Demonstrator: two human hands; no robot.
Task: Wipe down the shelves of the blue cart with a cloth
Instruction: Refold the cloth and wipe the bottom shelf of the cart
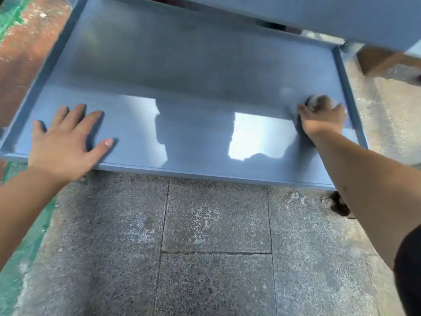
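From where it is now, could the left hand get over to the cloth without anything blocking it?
Probably yes. The left hand rests flat on the shelf near its left end; the cloth is gripped by the right hand near the right end, with only bare shelf between them.

No legible text or labels anywhere

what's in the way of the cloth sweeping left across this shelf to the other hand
Nothing visible lies between them. The right hand grips the cloth near the right rim of the blue shelf, and the surface is bare up to the left hand, which rests flat near the front left edge.
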